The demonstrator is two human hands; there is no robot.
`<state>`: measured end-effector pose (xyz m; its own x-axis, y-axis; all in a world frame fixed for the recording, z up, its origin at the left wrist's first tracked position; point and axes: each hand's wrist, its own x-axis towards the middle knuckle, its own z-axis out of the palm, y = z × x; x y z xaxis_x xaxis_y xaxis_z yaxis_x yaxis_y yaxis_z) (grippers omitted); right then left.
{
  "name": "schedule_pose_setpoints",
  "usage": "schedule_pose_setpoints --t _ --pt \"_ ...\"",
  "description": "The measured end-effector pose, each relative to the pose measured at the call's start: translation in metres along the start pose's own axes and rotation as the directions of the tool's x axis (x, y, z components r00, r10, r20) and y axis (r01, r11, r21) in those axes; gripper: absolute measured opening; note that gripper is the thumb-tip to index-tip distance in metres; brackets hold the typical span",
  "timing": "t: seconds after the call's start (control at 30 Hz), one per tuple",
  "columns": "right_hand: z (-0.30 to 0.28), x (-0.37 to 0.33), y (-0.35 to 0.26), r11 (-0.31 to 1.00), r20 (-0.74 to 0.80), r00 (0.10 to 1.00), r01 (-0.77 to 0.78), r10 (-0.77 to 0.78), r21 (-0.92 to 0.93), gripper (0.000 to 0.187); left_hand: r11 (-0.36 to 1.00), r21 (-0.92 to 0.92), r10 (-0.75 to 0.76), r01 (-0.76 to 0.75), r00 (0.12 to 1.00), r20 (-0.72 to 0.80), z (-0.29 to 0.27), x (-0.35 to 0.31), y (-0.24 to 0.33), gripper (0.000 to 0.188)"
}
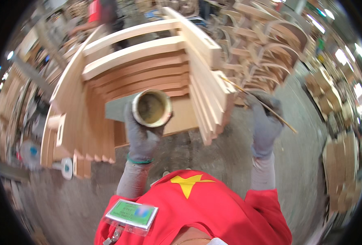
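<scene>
My left hand (142,136), in a grey glove, is wrapped round a white cup (163,121) held mouth up. Inside the cup sits a murky yellow-brown liquid (151,108), probably not filled to the rim. My right hand (266,122), gloved too, grips a thin wooden stick (279,117) between thumb and fingers. The stick's far tip reaches the edge of a stack of pale wooden frames (207,45), near a slot in a side piece; whether it touches, I cannot tell. These frames are nested together, with curved crossbars (136,55) between their side pieces.
A tall pile of curved wooden parts (266,49) stands beyond my right hand. Stacked boards (339,167) line the far right. On the left are a white round-based object (67,168) and more timber (15,98). A person in red (94,11) is at the back left.
</scene>
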<state>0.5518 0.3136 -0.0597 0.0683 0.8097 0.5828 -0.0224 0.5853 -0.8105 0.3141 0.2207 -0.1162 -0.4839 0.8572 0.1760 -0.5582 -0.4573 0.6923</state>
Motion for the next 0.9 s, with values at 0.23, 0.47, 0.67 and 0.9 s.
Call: schedule_pose_setpoints --t 0.23,0.47,0.67,0.9 --pt "0.058 -0.03 -0.009 0.938 0.3 0.952 -0.054 -0.055 0.341 0.015 0.983 -0.102 0.142 -0.156 0.981 -0.135 -0.005 -0.029 0.02 0.04" --pt "0.136 -0.058 -0.02 0.698 0.753 0.658 -0.528 -0.024 0.484 0.023 0.901 -0.131 0.283 -0.414 0.789 -0.545 -0.047 -0.088 0.058 0.043" --pt "0.215 -0.084 -0.056 0.591 0.846 0.402 -0.606 -0.351 0.533 0.022 0.859 0.095 0.447 -0.503 0.648 -0.616 -0.059 -0.133 0.118 0.049" --pt "0.269 -0.107 -0.089 0.631 0.825 0.281 -0.538 -0.49 0.558 0.019 0.83 0.153 0.512 -0.537 0.622 -0.593 -0.076 -0.147 0.162 0.048"
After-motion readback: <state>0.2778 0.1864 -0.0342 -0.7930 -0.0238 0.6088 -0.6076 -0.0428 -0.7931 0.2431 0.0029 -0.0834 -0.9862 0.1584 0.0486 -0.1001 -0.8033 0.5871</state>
